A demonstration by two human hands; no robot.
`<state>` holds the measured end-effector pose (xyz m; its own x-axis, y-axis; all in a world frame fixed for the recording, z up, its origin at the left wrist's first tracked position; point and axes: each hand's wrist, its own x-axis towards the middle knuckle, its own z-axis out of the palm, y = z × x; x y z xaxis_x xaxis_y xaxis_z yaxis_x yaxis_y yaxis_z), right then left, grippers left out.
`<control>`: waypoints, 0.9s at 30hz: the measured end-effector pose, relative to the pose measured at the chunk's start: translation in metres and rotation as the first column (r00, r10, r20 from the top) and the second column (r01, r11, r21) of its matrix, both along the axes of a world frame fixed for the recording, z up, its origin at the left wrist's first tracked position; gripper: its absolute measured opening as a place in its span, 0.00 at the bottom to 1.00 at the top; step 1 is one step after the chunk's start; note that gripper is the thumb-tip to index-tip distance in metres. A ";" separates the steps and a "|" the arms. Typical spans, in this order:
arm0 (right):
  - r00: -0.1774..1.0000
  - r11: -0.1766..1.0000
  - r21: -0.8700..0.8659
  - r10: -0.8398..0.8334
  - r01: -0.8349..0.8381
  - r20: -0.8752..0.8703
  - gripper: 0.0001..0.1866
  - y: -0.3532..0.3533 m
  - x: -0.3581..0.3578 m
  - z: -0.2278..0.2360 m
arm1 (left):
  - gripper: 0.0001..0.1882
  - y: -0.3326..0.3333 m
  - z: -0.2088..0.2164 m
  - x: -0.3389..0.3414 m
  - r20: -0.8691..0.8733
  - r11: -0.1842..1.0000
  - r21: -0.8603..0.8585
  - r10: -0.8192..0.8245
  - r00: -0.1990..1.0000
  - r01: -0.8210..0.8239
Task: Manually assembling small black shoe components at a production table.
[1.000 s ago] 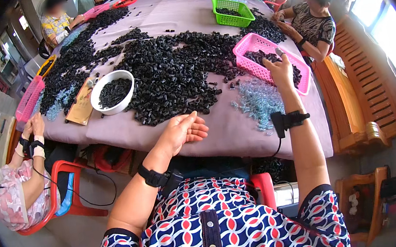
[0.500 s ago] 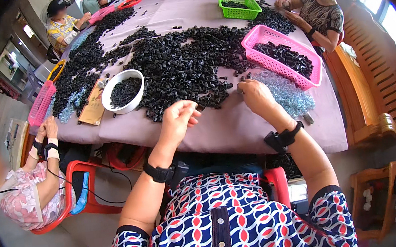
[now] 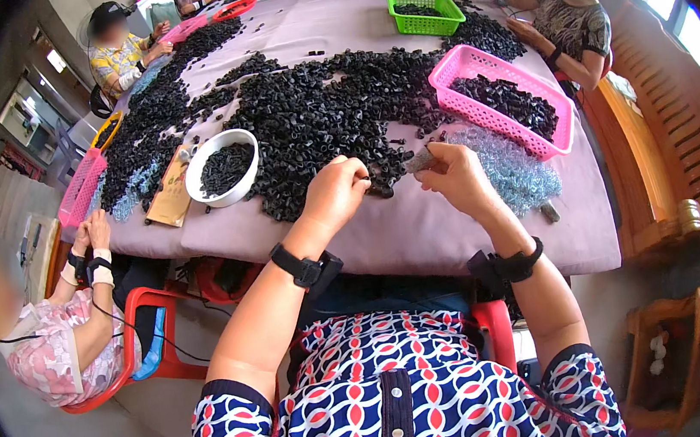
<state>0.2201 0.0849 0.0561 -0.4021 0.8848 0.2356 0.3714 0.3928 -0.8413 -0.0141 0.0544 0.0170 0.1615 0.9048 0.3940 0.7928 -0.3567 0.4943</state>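
Observation:
Just past the near table edge, my left hand (image 3: pixel 335 190) is closed, its fingers curled and pinched together. Whatever sits in that pinch is too small to name. My right hand (image 3: pixel 459 178) is closed too, thumb and forefinger together beside clear bluish plastic pieces (image 3: pixel 511 172). A grey piece (image 3: pixel 420 160) shows at its fingertips; I cannot tell whether it is gripped or wrapped round a finger. Beyond both hands spreads a large heap of small black parts (image 3: pixel 312 115). A white bowl (image 3: pixel 196 165) of thin black pieces stands left of my left hand.
A pink basket (image 3: pixel 501 121) with black parts lies right of the heap, a green basket (image 3: pixel 454 17) farther back. A tan packet (image 3: pixel 166 207) lies beside the bowl. A small grey roll (image 3: pixel 550 212) rests near the edge. Several co-workers sit around the table.
My left hand has moved up and right, its fingers closing more. My right hand has turned and bent inward, and the grey piece now shows clearly at its fingertips.

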 end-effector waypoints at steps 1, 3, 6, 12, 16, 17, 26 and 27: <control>1.000 1.000 -0.003 -0.005 0.005 -0.004 0.07 0.000 -0.002 -0.003 | 0.07 -0.003 0.001 -0.001 0.077 1.000 -0.030 -0.001 0.997 0.003; 0.983 0.988 -0.155 -0.006 -0.023 -0.183 0.06 -0.001 -0.010 -0.009 | 0.06 -0.012 0.003 -0.001 0.151 0.998 -0.061 0.001 0.989 0.008; 0.960 0.991 -0.116 0.028 -0.063 -0.279 0.04 -0.008 -0.024 -0.007 | 0.06 -0.033 0.015 0.003 0.635 0.929 -0.318 0.063 0.770 0.186; 0.967 0.998 0.047 0.057 -0.047 -0.247 0.06 -0.036 -0.055 -0.006 | 0.08 -0.057 0.019 0.014 0.830 0.903 -0.308 0.102 0.548 0.299; 0.991 0.997 0.073 0.024 -0.014 -0.132 0.04 -0.059 -0.053 -0.009 | 0.07 -0.068 0.000 0.008 0.841 0.875 -0.324 0.091 0.534 0.361; 0.992 0.997 0.076 0.034 -0.024 -0.124 0.04 -0.062 -0.052 -0.012 | 0.07 -0.070 -0.005 0.007 0.845 0.879 -0.318 0.093 0.526 0.354; 0.939 0.796 0.539 0.103 -0.275 0.328 0.06 -0.089 -0.049 -0.011 | 0.03 -0.076 -0.029 0.009 0.836 0.848 -0.368 0.122 0.536 0.381; 0.937 0.795 0.538 0.106 -0.282 0.333 0.06 -0.091 -0.049 -0.012 | 0.03 -0.074 -0.030 0.008 0.839 0.850 -0.366 0.124 0.531 0.380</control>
